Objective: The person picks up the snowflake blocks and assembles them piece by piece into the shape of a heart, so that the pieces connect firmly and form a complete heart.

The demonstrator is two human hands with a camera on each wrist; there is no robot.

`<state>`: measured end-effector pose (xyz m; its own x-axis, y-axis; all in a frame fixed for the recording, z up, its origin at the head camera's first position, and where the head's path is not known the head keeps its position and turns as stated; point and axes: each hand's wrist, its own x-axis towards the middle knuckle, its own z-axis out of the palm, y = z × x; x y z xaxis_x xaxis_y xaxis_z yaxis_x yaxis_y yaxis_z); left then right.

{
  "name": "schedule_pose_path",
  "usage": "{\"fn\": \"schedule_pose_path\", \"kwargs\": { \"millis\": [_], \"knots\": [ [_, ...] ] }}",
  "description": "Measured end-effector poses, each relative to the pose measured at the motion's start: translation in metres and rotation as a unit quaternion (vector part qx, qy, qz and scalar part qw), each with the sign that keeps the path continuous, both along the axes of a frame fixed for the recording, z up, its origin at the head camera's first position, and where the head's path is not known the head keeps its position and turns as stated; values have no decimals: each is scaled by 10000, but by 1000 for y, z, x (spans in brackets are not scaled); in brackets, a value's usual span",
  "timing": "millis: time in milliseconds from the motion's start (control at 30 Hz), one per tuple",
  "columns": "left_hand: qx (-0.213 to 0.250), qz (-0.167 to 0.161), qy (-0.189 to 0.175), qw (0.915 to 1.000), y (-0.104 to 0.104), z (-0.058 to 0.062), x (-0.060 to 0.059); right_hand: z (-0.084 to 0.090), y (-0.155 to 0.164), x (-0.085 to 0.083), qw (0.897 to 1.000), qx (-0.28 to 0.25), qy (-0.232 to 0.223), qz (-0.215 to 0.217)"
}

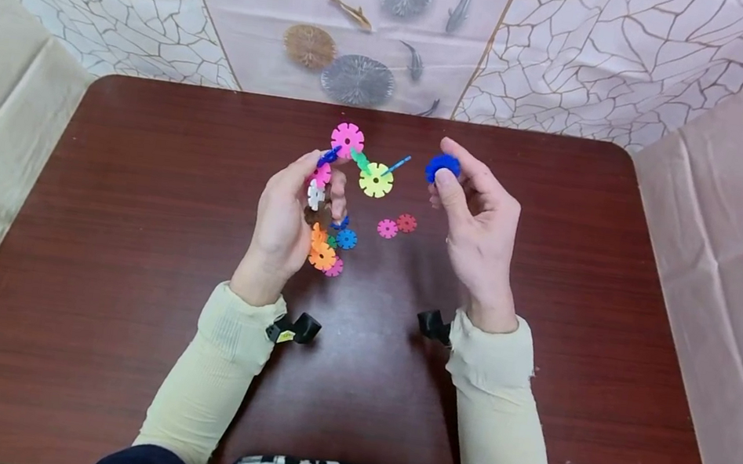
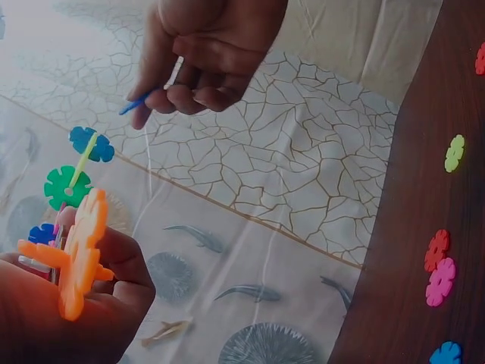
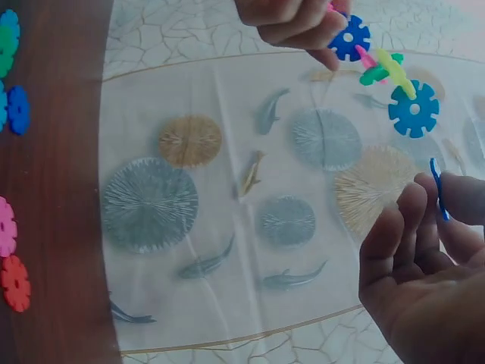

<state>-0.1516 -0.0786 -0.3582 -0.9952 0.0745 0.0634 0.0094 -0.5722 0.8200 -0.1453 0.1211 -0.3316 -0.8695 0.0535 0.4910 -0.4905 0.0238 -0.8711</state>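
My left hand (image 1: 277,215) grips a chain of slotted plastic discs joined edge to edge. Along it run an orange disc (image 1: 321,256), a white disc (image 1: 316,195), a pink disc (image 1: 347,139), a green disc (image 1: 360,160) and a yellow disc (image 1: 376,181). At its far end a light blue disc (image 1: 398,164) stands edge-on in the yellow one. Between thumb and fingers my right hand (image 1: 486,228) pinches a separate dark blue disc (image 1: 442,166), apart from the chain's end. The right wrist view shows this blue disc (image 3: 438,189) edge-on. My left palm and fingers hide part of the chain.
On the brown table (image 1: 124,268) lie a loose pink disc (image 1: 387,228) and a red disc (image 1: 406,223), close together below the chain. More loose discs show at the table's side in the wrist views, among them a yellow-green disc (image 2: 454,153). Patterned cloth (image 1: 365,25) hangs behind the table.
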Motion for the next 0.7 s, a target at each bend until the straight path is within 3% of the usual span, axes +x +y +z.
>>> {"fn": "schedule_pose_path", "kwargs": {
  "millis": [300, 533, 700],
  "knots": [
    [-131, -128, -5, 9998, 1, -2, 0, -7, 3, -7, 9987, -26, 503, 71],
    [-376, -60, 65, 9993, 3, -1, 1, 12, -2, 5, 9984, 360, 437, -54],
    [-63, -249, 88, 9996, 4, 0, -1, 19, -3, 10, 9977, 567, 327, -153]
  ]
}}
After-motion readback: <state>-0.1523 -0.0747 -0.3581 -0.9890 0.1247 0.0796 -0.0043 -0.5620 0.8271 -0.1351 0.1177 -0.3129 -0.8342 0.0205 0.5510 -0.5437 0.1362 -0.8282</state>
